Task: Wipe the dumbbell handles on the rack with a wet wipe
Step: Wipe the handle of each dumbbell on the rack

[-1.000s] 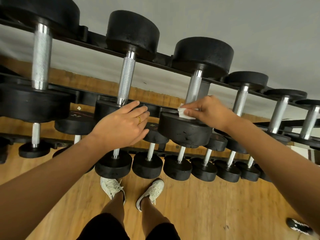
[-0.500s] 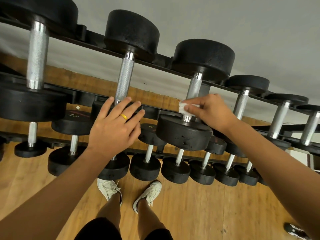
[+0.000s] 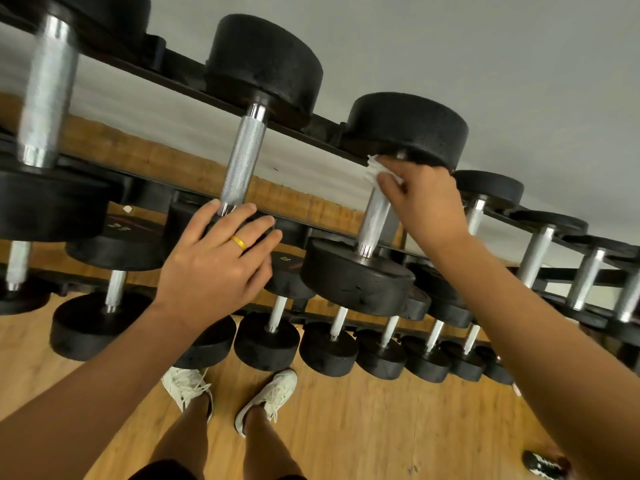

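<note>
Black dumbbells with knurled steel handles lie across a black rack [image 3: 322, 128]. My right hand [image 3: 424, 199] grips a white wet wipe [image 3: 374, 169] around the far end of the third top-row dumbbell's handle [image 3: 375, 220], just under its far head. My left hand [image 3: 216, 261], with a gold ring, rests with straight fingers on the near head of the neighbouring dumbbell, fingertips beside its handle [image 3: 242, 157]. That near head is mostly hidden under the hand.
A lower tier holds several smaller dumbbells [image 3: 266, 341] near the wooden floor [image 3: 381, 427]. My white shoes [image 3: 266, 398] stand just in front of the rack. Another person's dark shoe [image 3: 540, 464] shows at the bottom right. More dumbbells [image 3: 535, 252] run off to the right.
My right hand slid the wipe up the handle from its near end to its far end. My left hand stayed on the neighbouring dumbbell's near head with fingers spread a little more.
</note>
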{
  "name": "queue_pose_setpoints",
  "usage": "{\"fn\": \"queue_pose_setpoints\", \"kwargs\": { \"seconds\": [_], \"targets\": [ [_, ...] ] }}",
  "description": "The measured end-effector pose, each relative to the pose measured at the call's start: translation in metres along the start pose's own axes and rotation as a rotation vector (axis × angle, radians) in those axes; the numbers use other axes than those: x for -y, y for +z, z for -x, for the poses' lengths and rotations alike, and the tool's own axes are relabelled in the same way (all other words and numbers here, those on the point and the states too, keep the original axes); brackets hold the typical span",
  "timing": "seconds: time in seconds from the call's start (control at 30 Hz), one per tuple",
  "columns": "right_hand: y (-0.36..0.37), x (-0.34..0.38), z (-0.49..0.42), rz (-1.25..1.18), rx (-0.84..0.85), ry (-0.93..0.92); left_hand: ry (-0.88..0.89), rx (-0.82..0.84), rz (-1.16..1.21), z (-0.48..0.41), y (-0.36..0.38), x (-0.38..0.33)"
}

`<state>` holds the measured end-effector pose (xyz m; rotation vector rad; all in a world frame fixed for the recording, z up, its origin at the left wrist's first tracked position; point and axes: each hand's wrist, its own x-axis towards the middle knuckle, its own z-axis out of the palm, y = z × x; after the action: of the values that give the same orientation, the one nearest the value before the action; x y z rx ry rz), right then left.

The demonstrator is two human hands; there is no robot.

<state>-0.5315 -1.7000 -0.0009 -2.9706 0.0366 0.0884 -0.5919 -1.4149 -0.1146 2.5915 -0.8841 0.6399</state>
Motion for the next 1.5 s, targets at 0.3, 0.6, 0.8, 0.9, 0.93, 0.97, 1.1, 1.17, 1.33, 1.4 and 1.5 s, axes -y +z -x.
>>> {"fn": "queue_pose_setpoints", "kwargs": {
  "seconds": [0.3, 0.6, 0.8, 0.9, 0.93, 0.97, 1.1, 1.17, 1.33, 1.4, 1.5],
  "targets": [
    [-0.002, 0.011, -0.006, -0.003, 0.380, 0.027, -0.018, 0.015, 0.034, 0.002, 0.002, 0.001],
    [-0.006, 0.007, 0.019, 0.031, 0.569, -0.069, -0.021, 0.013, 0.047, 0.002, 0.001, 0.002],
    [0.003, 0.009, 0.025, -0.017, 0.621, -0.064, 0.012, 0.000, 0.007, 0.002, 0.002, 0.004],
    [0.000, 0.011, 0.021, 0.002, 0.694, -0.067, 0.023, 0.025, -0.022, 0.002, 0.002, 0.004],
    [-0.002, 0.011, 0.020, 0.009, 0.698, -0.073, 0.026, 0.034, -0.035, 0.002, 0.001, 0.004],
    [-0.004, 0.011, 0.020, 0.002, 0.700, -0.079, 0.032, 0.042, -0.052, 0.002, 0.001, 0.004],
    [-0.015, 0.001, 0.034, -0.090, 0.665, -0.057, 0.063, 0.112, -0.122, 0.000, -0.005, 0.003],
    [-0.015, -0.007, 0.046, -0.135, 0.600, -0.035, 0.078, 0.203, -0.147, -0.003, -0.011, 0.002],
    [-0.001, -0.017, 0.079, -0.373, 0.220, 0.025, 0.160, 0.427, -0.252, -0.011, -0.029, 0.000],
    [0.002, -0.023, 0.096, -0.535, 0.057, 0.092, 0.269, 0.488, -0.300, -0.019, -0.034, 0.003],
    [0.010, -0.034, 0.128, -0.785, -0.190, 0.234, 0.517, 0.595, -0.350, -0.035, -0.032, 0.012]
  ]
}}
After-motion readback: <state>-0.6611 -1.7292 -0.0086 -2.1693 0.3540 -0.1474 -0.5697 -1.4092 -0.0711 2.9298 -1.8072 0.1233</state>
